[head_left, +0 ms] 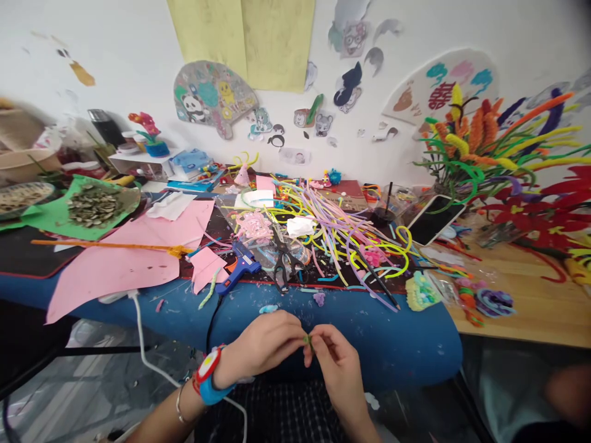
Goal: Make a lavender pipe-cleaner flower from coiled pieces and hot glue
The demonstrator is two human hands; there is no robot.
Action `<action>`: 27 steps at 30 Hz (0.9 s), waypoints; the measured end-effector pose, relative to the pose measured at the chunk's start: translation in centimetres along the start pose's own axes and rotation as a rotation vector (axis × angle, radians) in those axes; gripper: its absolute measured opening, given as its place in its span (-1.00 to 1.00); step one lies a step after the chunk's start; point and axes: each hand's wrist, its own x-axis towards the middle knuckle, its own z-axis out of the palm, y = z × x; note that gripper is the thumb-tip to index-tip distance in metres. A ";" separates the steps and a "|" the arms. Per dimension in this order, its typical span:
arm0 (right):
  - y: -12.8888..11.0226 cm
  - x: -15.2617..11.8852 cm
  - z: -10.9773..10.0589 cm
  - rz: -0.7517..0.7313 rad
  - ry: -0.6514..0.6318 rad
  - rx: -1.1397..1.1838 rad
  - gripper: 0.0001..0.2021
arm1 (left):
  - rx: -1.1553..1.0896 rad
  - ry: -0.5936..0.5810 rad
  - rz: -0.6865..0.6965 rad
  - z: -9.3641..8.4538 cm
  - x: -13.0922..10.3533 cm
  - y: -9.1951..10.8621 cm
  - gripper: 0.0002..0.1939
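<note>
My left hand (pixel 270 341) and my right hand (pixel 336 363) meet at the front edge of the blue-covered table (pixel 184 314). Between their fingertips is a small green piece (pixel 308 339), pinched from both sides and mostly covered by the fingers. A red and blue watch (pixel 209 372) and a silver bangle are on my left wrist. Just beyond the hands lie a small purple piece (pixel 319 299) and a light blue piece (pixel 268 309). Black scissors (pixel 282 271) and a blue glue gun (pixel 240 267) rest further back.
A heap of colourful pipe cleaners (pixel 332 227) covers the middle of the table. Pink sheets (pixel 115 271) lie at the left, near a green sheet (pixel 41 212). A phone (pixel 434 219) leans at the right beside fuzzy flowers. Another person's blurred arm shows at lower right.
</note>
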 end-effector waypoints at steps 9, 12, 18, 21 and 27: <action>1.3 0.9 -1.8 -0.990 0.004 -0.615 -0.64 | -1.006 -0.212 -0.913 0.5 1.1 0.2 -0.59; 1.2 0.9 -1.5 -0.907 0.021 -0.595 -0.68 | -1.065 -0.174 -0.965 0.7 1.0 0.1 -0.67; 0.5 0.3 -0.4 -0.656 0.127 -0.483 -0.81 | -1.049 -0.068 -0.951 1.2 0.8 0.3 -0.72; 0.1 0.1 -0.1 -0.430 0.150 -0.384 -0.88 | -0.911 -0.010 -0.859 1.2 0.7 0.7 -0.78; -0.6 0.2 -0.1 0.171 -0.053 0.059 -0.72 | 0.085 -0.011 0.117 0.0 -0.4 -0.1 -0.77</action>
